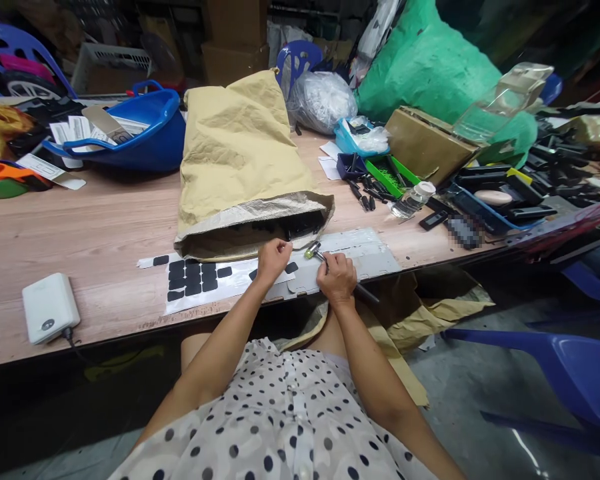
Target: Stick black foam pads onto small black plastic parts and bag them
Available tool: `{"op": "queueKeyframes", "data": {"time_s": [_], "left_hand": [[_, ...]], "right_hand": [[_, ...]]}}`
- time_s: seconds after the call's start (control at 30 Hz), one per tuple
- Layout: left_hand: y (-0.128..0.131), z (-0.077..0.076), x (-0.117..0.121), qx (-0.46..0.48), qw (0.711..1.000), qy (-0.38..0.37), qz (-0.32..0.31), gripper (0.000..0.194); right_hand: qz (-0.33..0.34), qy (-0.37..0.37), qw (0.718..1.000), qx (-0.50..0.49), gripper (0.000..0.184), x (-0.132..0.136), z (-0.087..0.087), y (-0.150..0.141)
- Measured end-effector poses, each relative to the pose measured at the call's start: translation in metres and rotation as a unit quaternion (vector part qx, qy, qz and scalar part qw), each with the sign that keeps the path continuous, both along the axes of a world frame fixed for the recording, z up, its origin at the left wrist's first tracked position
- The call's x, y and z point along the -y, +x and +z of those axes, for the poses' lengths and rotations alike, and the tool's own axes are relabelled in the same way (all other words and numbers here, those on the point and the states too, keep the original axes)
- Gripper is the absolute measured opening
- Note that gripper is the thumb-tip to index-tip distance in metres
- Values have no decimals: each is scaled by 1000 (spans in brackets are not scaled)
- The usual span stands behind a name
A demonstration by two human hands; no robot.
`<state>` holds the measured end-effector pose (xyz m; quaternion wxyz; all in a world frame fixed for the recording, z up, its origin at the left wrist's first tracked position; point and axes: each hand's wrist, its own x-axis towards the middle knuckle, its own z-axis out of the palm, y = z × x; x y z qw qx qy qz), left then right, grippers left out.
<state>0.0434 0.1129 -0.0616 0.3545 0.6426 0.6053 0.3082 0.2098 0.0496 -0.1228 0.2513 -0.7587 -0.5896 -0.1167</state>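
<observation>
My left hand (273, 259) is closed in a pinch just in front of the open mouth of a tan paper sack (240, 160); what it pinches is too small to make out. My right hand (337, 275) is closed round a black pen-like tool (314, 252) with a yellow-green tip. Both hands rest over a pale grey flat panel (365, 253) at the table's near edge. Left of the hands lies a white sheet (195, 283) carrying several black stickers.
A white power bank (50, 308) lies at the near left. A blue basin (140, 130) with papers stands at the back left. Trays of black parts (500, 193), a small bottle (411, 200), a brown box (427, 143) and a green bag crowd the right. A blue chair (570, 373) stands at the lower right.
</observation>
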Motion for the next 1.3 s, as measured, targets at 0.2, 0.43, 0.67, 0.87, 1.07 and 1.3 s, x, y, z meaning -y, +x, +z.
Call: {"op": "queueKeyframes", "data": {"time_s": [0.2,0.43,0.67,0.87,1.07,1.3], "left_hand": [[25,-3,-60,-79,989,-92,80,21],[0,-9,-51,88,985,-129,71,22],[-38,-16,-9,434,870,-232,12,15],[-44,-16,19,474,830,-296,4,10],[-48,-18,36,441,852,-281,-22,32],[-50,-28,40,330,925,-184,-39,41]], "right_hand": [[-2,-3,1000,14,27,0,1,-2],[4,-9,1000,6,27,0,1,-2],[-1,5,1000,21,26,-2,-2,2],[1,2,1000,28,26,-2,-2,3],[4,-4,1000,14,27,-3,-1,3],[-5,-8,1000,14,27,-3,0,2]]}}
